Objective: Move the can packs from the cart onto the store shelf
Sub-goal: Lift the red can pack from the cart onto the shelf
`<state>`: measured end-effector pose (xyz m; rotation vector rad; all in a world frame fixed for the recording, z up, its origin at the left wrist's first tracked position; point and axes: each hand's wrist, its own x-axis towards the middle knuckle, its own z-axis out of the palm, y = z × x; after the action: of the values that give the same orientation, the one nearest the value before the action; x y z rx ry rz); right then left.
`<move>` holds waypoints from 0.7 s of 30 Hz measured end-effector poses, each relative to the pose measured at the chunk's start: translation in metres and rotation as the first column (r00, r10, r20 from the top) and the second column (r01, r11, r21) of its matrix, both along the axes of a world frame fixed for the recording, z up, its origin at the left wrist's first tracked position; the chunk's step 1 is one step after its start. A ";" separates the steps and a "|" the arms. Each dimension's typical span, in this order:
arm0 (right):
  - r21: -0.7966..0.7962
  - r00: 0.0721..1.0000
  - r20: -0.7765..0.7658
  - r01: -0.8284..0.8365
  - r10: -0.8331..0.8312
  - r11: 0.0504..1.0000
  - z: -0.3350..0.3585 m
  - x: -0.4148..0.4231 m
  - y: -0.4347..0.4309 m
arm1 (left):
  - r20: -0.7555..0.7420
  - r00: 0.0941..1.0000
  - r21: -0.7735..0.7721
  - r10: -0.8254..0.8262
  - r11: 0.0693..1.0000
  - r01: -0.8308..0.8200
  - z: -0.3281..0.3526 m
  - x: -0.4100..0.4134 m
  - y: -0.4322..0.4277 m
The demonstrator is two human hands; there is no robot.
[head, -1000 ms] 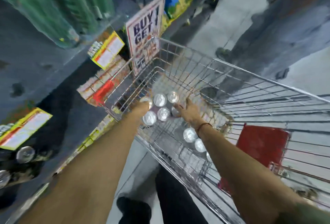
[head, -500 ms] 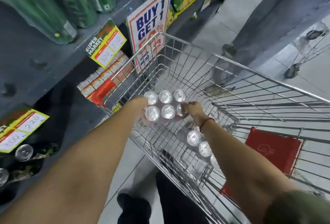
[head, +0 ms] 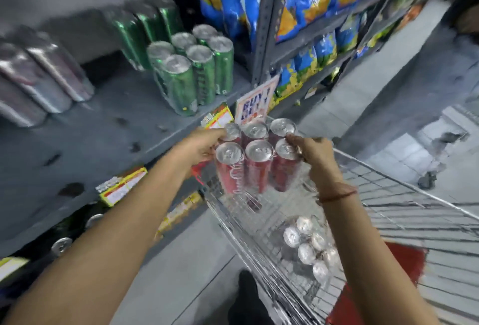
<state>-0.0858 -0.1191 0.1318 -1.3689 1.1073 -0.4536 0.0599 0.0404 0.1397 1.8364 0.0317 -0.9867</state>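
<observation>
A shrink-wrapped six-pack of slim red cans with silver tops (head: 255,155) is held above the near corner of the wire shopping cart (head: 388,195), just short of the grey metal shelf (head: 103,128). It is clamped from both ends: left hand (head: 199,147) closed on one end, right hand (head: 315,153) on the other. The load is judged heavy and rigid can by can, while the film looks slippery; support under the base is advised. A second silver-topped pack (head: 309,247) lies in the cart.

My one head-worn wide-angle view looks forward and down from close range; store shelf (head: 108,122) left, cart (head: 388,203) right.
</observation>
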 end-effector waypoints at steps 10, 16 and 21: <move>-0.097 0.915 0.275 -0.278 0.294 0.956 0.105 0.077 0.128 | 0.254 0.902 -0.172 0.348 0.934 -0.312 0.112 0.028 0.161; -0.149 0.845 0.229 -0.459 0.483 0.876 0.116 0.141 0.238 | 0.292 0.751 -0.185 0.593 0.805 -0.564 0.133 0.035 0.285; -0.132 0.746 0.210 -0.618 0.631 0.775 0.104 0.182 0.337 | 0.331 0.617 -0.171 0.714 0.688 -0.705 0.124 0.036 0.383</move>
<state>0.0958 0.2175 0.2356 -1.5876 0.3807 -0.1428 0.0959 0.4237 0.2640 1.7211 0.4855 -0.0564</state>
